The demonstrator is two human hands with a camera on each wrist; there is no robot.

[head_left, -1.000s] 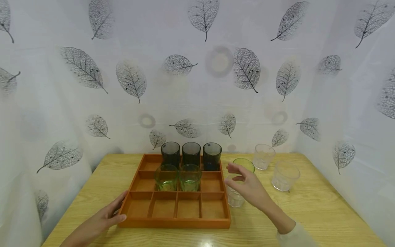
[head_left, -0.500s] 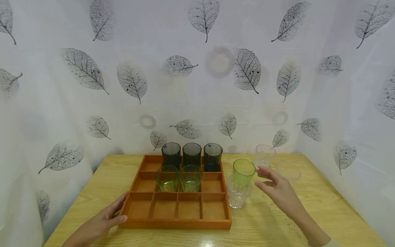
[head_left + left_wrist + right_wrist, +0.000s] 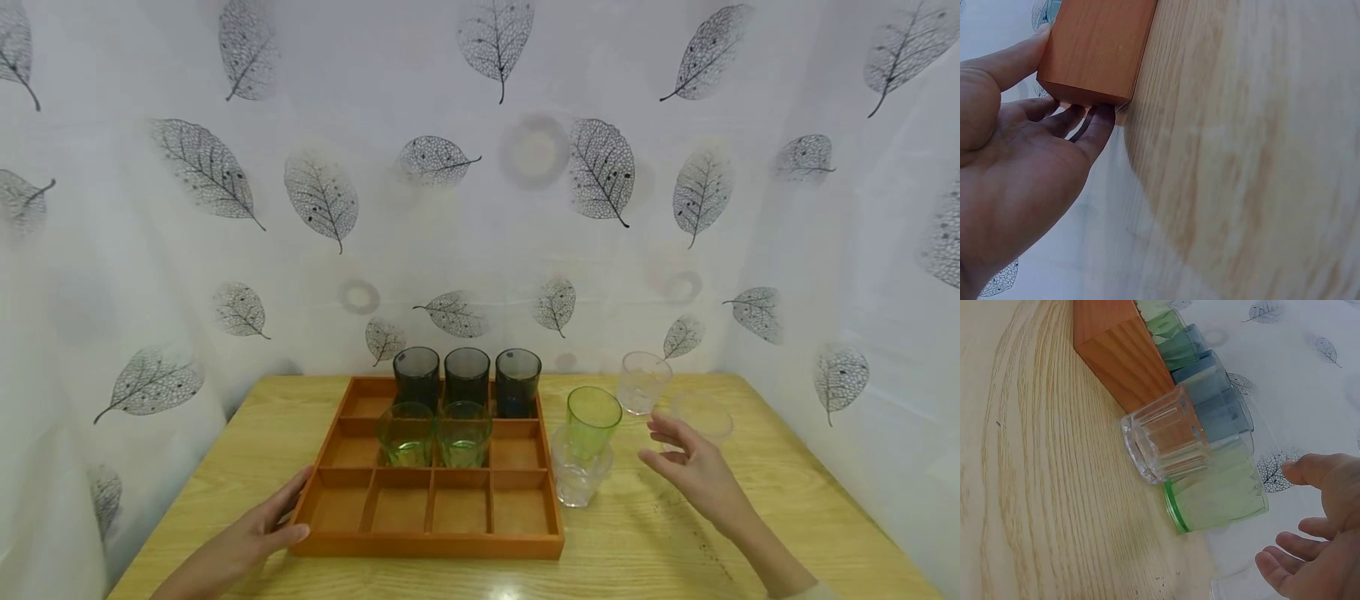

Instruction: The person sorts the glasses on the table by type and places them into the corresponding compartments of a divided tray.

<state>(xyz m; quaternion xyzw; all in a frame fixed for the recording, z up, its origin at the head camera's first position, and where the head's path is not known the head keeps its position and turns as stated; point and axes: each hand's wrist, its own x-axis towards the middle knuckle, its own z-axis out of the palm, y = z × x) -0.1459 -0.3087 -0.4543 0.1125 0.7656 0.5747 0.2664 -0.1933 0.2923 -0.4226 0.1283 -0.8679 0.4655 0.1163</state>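
Observation:
My left hand (image 3: 243, 533) grips the front left corner of an orange-brown wooden compartment tray (image 3: 427, 546). In the left wrist view its thumb lies along one side and its fingertips press the adjoining side. My right hand (image 3: 697, 479) hovers right of the tray holding nothing, its fingers apart and softly bent. Left of it, a clear glass (image 3: 576, 487) stands close beside the tray, with a yellow-green glass (image 3: 592, 417) just behind. Another clear glass (image 3: 701, 417) is behind the right hand, partly hidden by it.
Dark grey glasses (image 3: 467, 379) stand in the tray's back row. Two green glasses (image 3: 406, 437) occupy its middle row. One more clear glass (image 3: 643, 383) stands at the table's back right. A leaf-printed white curtain (image 3: 480, 250) encloses the wooden table (image 3: 795, 508).
My right hand has moved right, away from the clear and yellow-green glasses, uncovering both. The left hand keeps its grip on the tray, which stays in place.

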